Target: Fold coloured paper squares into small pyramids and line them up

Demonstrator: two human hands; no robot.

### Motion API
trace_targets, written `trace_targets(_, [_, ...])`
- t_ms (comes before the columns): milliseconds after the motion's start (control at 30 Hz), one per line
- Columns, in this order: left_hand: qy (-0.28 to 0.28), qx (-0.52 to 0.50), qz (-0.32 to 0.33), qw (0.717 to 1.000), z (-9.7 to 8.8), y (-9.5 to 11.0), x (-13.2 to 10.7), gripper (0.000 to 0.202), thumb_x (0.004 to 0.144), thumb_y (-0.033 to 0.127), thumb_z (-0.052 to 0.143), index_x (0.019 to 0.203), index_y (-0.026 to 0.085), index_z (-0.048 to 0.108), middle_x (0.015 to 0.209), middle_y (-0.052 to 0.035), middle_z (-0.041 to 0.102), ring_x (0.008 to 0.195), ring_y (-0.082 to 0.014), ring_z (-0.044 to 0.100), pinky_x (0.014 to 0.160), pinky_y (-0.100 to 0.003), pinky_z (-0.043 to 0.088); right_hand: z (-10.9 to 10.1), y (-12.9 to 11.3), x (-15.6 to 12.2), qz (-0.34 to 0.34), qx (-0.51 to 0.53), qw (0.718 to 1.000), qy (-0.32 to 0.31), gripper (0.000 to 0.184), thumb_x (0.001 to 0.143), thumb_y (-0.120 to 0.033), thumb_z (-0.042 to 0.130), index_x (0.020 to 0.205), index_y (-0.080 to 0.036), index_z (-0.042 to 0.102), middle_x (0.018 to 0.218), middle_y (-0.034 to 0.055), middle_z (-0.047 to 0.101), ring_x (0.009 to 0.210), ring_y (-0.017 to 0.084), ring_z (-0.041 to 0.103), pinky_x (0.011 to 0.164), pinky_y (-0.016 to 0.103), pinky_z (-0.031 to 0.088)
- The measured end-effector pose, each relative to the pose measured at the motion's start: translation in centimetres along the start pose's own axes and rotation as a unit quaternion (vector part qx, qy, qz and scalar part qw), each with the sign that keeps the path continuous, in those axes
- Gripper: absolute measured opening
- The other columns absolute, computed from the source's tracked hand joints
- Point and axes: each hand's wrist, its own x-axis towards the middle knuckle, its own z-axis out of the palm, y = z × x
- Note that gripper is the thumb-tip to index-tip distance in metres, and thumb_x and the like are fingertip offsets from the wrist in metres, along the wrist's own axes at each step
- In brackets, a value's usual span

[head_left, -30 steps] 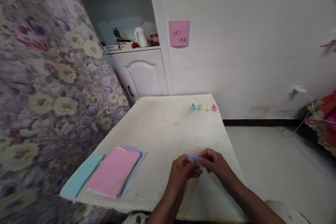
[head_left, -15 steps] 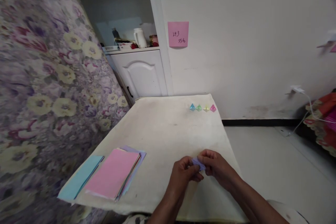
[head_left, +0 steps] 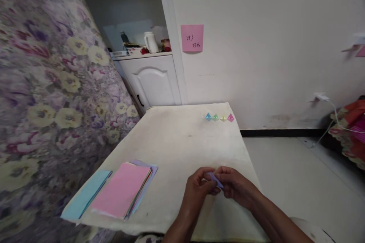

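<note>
Flowered curtain is filling the left; sheets are lying lower left. Lower centre, your left hand and right hand are pinching purple paper, apparently unfinished; four folded papers, seemingly done, are sitting centre-right.

Purple paper, seemingly folded, in both hands

Folded piece: thin matt paper
Stacked sheets: smooth matt paper
Worktop: matt, cloth-covered
Curtain: matt printed cloth
Cabinet door: smooth, slight sheen
Floor: smooth, faintly glossy
</note>
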Motion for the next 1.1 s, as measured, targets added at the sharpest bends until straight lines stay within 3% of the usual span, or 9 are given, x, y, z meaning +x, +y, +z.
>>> trace_targets(100, [-0.006, 0.027, -0.004, 1.000, -0.1, -0.1, -0.1, 0.015, 0.065, 0.019, 0.068, 0.077, 0.012, 0.060, 0.061, -0.0017, 0.065, 0.056, -0.0137, 0.062, 0.055, -0.024, 0.047, 0.3, 0.0, -0.1, 0.006, -0.026, 1.000, 0.011, 0.018, 0.067, -0.029, 0.064, 0.068, -0.017, 0.049, 0.044, -0.0073, 0.044, 0.038, 0.004, 0.031, 0.039, 0.017, 0.021])
trace_targets(200, [0.008, 0.032, -0.013, 0.999, -0.3, -0.4, 0.0, 0.015, 0.065, 0.019, 0.068, 0.074, 0.013, 0.058, 0.059, -0.0027, 0.066, 0.054, -0.0131, 0.061, 0.055, -0.023, 0.046, 0.5, 0.0, 0.0, -0.038, -0.115, 0.991, 0.053, 0.018, 0.067, -0.030, 0.063, 0.067, -0.017, 0.051, 0.049, -0.0062, 0.047, 0.041, 0.005, 0.035, 0.039, 0.018, 0.026])
trace_targets(333, [0.015, 0.031, -0.020, 0.999, -0.5, -0.8, 0.2, 0.016, 0.065, 0.020, 0.068, 0.075, 0.014, 0.057, 0.059, -0.0011, 0.064, 0.056, -0.0141, 0.063, 0.055, -0.023, 0.047, 0.2, -0.3, 0.0, -0.149, -0.240, 0.955, 0.093, 0.016, 0.069, -0.030, 0.062, 0.067, -0.017, 0.055, 0.057, -0.0038, 0.051, 0.046, 0.007, 0.041, 0.041, 0.020, 0.031])
trace_targets(433, [0.023, 0.020, -0.015, 0.999, -0.6, -0.8, 0.3, 0.016, 0.064, 0.020, 0.068, 0.070, 0.014, 0.055, 0.060, 0.0009, 0.061, 0.056, -0.0146, 0.063, 0.055, -0.023, 0.047, 0.1, -0.5, -0.2, -0.180, -0.304, 0.931, 0.094, 0.013, 0.072, -0.028, 0.060, 0.068, -0.016, 0.059, 0.057, -0.0027, 0.052, 0.049, 0.008, 0.041, 0.045, 0.020, 0.031])
trace_targets(667, [0.046, 0.039, 0.008, 0.998, -0.3, -0.7, 0.4, 0.016, 0.066, 0.019, 0.066, 0.067, 0.015, 0.051, 0.057, 0.0015, 0.059, 0.055, -0.0146, 0.063, 0.055, -0.025, 0.048, 0.7, -0.6, -0.5, -0.179, -0.350, 0.914, 0.103, 0.010, 0.071, -0.025, 0.062, 0.070, -0.015, 0.060, 0.061, -0.0008, 0.057, 0.055, 0.011, 0.048, 0.051, 0.022, 0.035])
trace_targets(900, [0.074, 0.075, 0.024, 0.994, -0.2, -0.9, 0.5, 0.013, 0.065, 0.015, 0.063, 0.067, 0.016, 0.051, 0.059, 0.0024, 0.058, 0.057, -0.0156, 0.063, 0.055, -0.024, 0.047, 1.5, -0.3, -1.0, -0.270, -0.436, 0.842, 0.168, 0.004, 0.074, -0.021, 0.058, 0.073, -0.019, 0.055, 0.063, -0.0036, 0.051, 0.053, 0.010, 0.046, 0.051, 0.022, 0.036])
trace_targets(1100, [0.088, 0.129, 0.042, 0.987, -0.1, -0.9, 0.5, 0.009, 0.067, 0.014, 0.059, 0.067, 0.017, 0.050, 0.058, 0.0015, 0.059, 0.059, -0.0153, 0.062, 0.055, -0.023, 0.045, 1.7, -0.3, -1.2, -0.283, -0.455, 0.827, 0.169, 0.006, 0.073, -0.014, 0.056, 0.071, -0.019, 0.054, 0.069, -0.0033, 0.050, 0.053, 0.009, 0.045, 0.050, 0.022, 0.036])
